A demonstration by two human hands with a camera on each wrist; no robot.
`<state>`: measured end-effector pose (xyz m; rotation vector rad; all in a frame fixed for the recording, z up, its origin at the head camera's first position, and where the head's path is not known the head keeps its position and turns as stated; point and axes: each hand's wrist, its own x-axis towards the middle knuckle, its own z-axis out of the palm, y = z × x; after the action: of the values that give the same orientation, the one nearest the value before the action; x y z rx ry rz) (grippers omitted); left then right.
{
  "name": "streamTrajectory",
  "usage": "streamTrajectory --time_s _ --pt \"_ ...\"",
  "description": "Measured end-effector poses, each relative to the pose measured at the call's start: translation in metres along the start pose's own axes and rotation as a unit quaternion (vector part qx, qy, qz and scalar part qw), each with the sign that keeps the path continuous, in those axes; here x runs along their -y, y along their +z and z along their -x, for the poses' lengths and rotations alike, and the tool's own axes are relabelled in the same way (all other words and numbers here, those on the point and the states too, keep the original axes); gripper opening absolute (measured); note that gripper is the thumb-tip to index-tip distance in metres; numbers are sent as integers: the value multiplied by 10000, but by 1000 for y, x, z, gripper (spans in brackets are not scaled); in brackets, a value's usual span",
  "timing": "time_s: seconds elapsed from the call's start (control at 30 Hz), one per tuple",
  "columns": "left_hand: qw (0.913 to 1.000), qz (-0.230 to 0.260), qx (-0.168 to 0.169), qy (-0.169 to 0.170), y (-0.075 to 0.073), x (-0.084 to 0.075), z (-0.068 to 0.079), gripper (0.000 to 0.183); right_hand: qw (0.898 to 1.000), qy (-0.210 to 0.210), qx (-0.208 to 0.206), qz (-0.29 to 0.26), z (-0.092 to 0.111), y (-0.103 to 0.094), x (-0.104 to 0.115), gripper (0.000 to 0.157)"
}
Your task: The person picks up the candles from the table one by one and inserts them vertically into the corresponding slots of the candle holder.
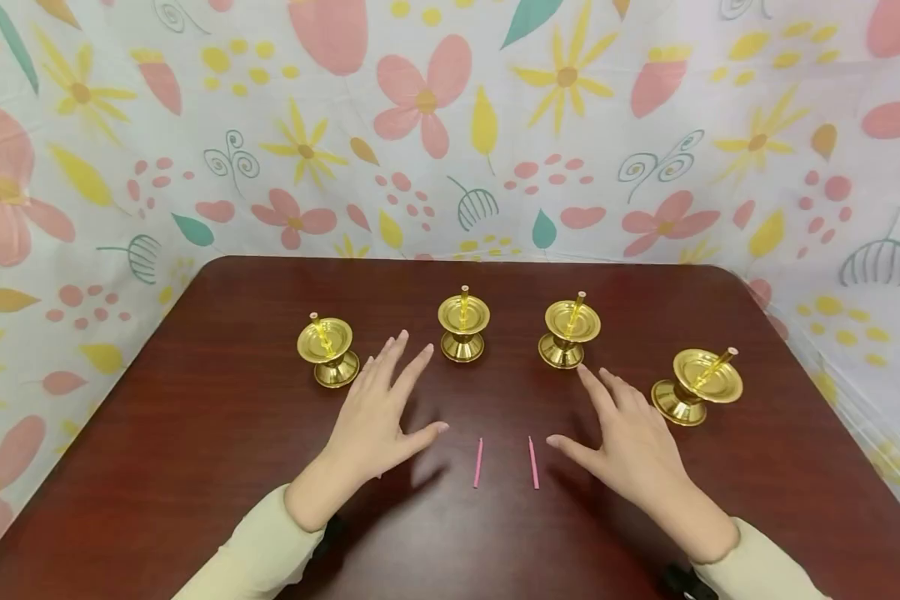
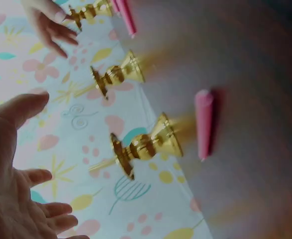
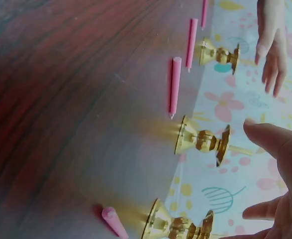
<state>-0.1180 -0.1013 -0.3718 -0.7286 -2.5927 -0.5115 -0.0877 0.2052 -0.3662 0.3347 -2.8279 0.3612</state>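
Observation:
My left hand (image 1: pixel 371 425) hovers over the table with fingers spread, holding nothing. It is nearest a brass candle holder (image 1: pixel 336 367) at the left. My right hand (image 1: pixel 633 437) is likewise spread and empty, close to another brass candle holder (image 1: pixel 681 402) at the right. Two more brass holders, one left of centre (image 1: pixel 462 343) and one right of it (image 1: pixel 562 348), stand between them farther back. Each holder carries a slim yellowish stick. Between the hands lie two thin pink candles, one on the left (image 1: pixel 478 463) and one on the right (image 1: pixel 533 463).
The wrist views show more pink candles, such as one pink candle (image 2: pixel 204 124) and another (image 3: pixel 114 222), which the hands hide from the head view. A dark reddish wooden table (image 1: pixel 195 467) reaches back to a flower-printed cloth (image 1: pixel 420 192).

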Motion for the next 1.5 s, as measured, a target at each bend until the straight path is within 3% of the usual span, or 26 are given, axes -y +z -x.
streamTrajectory --time_s 0.27,0.5,0.73,0.97,1.2,1.33,1.5 --pt "9960 152 -810 -354 -17 7 -2 82 9998 95 -106 -128 5 -3 -8 78" --pt "9894 206 -1199 -793 -32 18 0 86 9991 385 84 -121 8 -10 -15 67" --pt "9773 323 -1639 -1306 -39 38 -1 92 9976 649 221 42 11 -13 -22 50" --pt "9660 361 -1470 -2097 -40 56 0 95 9930 961 686 -5 11 -12 -30 44" --pt "9615 371 -1253 -2418 -38 75 3 95 9806 1350 1409 -203 11 -12 -36 33" --pt "9543 684 -1030 -2721 -37 83 3 95 9725 1531 1730 -298 11 -11 -39 27" --pt "9406 1268 -487 -3111 -37 91 1 96 9670 1586 1965 -347 13 -7 -41 23"
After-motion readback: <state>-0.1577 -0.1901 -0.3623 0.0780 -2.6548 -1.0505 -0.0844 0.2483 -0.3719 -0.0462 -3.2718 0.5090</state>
